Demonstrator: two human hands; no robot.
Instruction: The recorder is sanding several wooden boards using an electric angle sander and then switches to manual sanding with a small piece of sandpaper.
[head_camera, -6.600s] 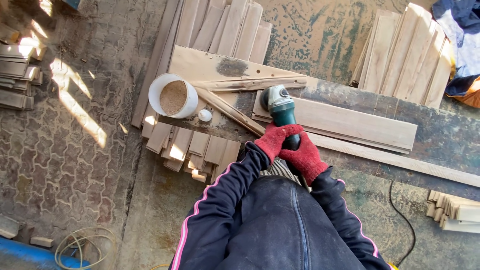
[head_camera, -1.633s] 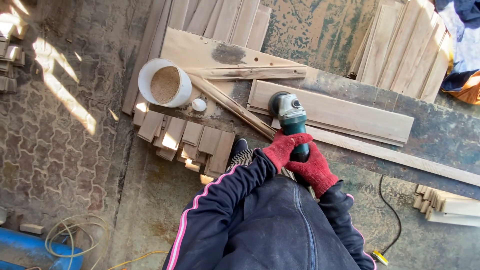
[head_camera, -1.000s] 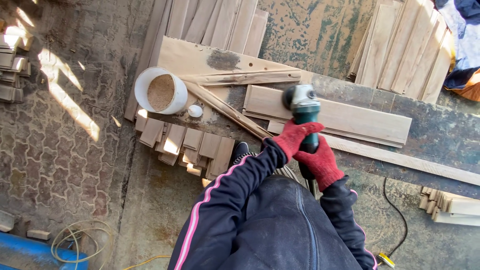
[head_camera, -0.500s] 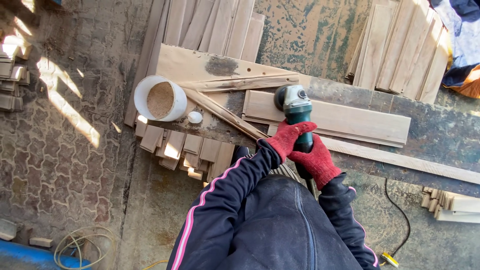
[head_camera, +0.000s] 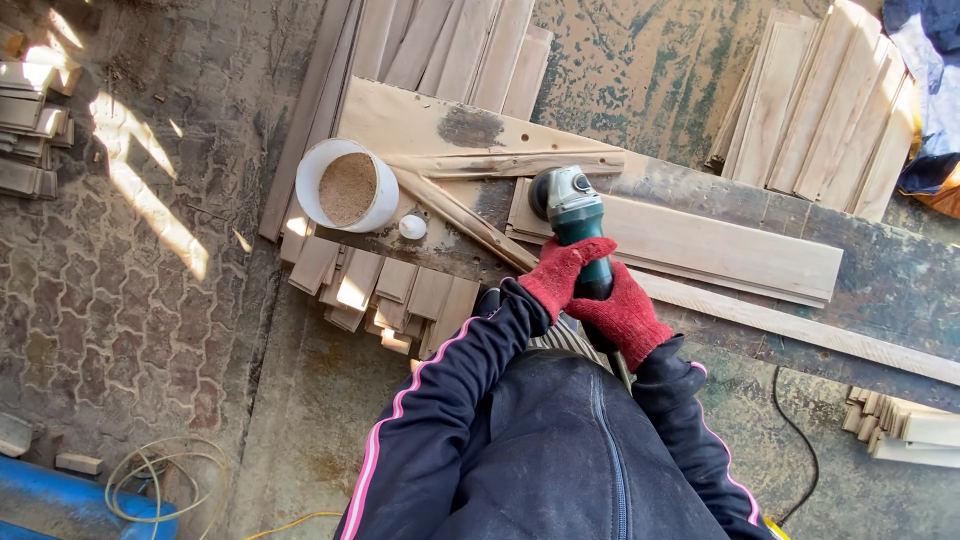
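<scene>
Grinder (head_camera: 570, 205): gripped by left hand (head_camera: 560, 277) and right hand (head_camera: 622, 318), head at board's (head_camera: 720, 245) left end; bucket (head_camera: 346, 186) well apart.

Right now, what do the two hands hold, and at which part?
Both gloved hands, left hand and right hand, grip the green body of the angle grinder, behind its grey head on the plank.

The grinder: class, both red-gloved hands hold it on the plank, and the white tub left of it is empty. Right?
Not quite. In the head view the tub holds sawdust. Both hands, left and right, do hold the grinder on the plank.
</scene>
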